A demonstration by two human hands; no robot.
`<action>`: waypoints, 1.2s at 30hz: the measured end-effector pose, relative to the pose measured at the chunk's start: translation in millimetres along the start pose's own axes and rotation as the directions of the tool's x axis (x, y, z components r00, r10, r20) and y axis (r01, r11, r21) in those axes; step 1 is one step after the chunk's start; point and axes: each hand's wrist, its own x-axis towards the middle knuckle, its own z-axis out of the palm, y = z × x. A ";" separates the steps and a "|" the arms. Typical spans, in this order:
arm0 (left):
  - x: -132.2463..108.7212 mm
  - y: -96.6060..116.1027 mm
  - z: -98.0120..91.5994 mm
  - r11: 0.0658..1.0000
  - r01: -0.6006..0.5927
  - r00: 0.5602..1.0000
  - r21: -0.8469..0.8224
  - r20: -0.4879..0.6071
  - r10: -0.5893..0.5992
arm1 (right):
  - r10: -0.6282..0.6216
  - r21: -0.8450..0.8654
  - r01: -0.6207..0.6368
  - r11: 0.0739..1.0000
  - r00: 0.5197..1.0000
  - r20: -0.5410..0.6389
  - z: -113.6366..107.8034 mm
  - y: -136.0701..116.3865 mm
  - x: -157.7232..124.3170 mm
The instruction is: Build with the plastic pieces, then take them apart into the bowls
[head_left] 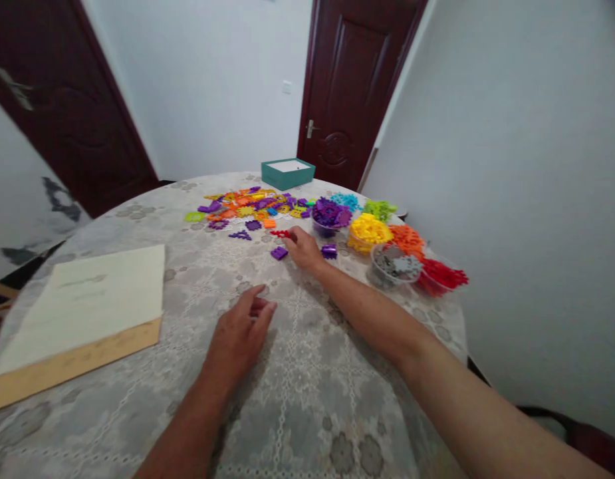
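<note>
My right hand (303, 247) reaches over the table with its fingertips closed on a red piece (279, 233). Just below that piece lies a purple block (278, 253), and another purple piece (329, 251) is to the right of the hand. My left hand (241, 324) hovers or rests near the middle of the cloth, fingers apart and curved, holding nothing. Beyond my right hand spreads a pile of purple, orange and yellow pieces (246, 211). Clear bowls of purple (331, 214), yellow (369, 233), grey (394, 265) and red pieces (441, 276) stand to its right.
A green open box (288, 175) stands at the table's far edge. Orange (407, 239), lime (379, 210) and blue pieces (346, 200) sit behind the front bowls. A paper sheet (98, 299) on a tan board (78, 364) lies at the left of the patterned tablecloth (307, 399).
</note>
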 end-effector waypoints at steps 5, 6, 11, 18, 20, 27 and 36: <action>6.8 12.3 -11.5 0.872 0.278 0.960 -0.404 0.111 -0.256 | -0.372 -0.074 0.399 0.914 0.897 0.237 -42.9 -32.7 -117.2; 6.4 12.5 -11.9 0.865 0.302 0.953 -0.402 0.164 -0.256 | -0.373 -0.069 0.402 0.913 0.892 0.254 -50.2 -37.6 -137.4; 1.5 13.7 -9.4 0.925 0.267 0.919 -0.270 0.359 -0.160 | -0.271 0.225 0.228 0.947 0.945 0.183 -82.9 -48.1 -195.7; -2.8 26.9 -12.3 0.986 0.118 0.848 -0.119 0.528 -0.038 | -0.201 0.422 0.130 0.897 0.971 0.126 -129.9 -37.4 -236.8; -1.4 23.5 -12.4 0.981 0.145 0.851 -0.125 0.522 -0.059 | -0.159 0.329 0.147 0.933 0.987 0.012 -153.5 -19.3 -245.7; 5.1 9.7 -7.7 0.969 0.207 0.852 -0.136 0.513 -0.110 | -0.059 -0.270 -0.086 0.959 0.872 -0.487 -255.7 91.9 -234.3; -0.8 31.4 -10.2 0.959 0.240 0.862 -0.150 0.488 -0.139 | 0.120 -0.558 -0.316 0.768 0.926 -0.359 -275.5 159.5 -201.9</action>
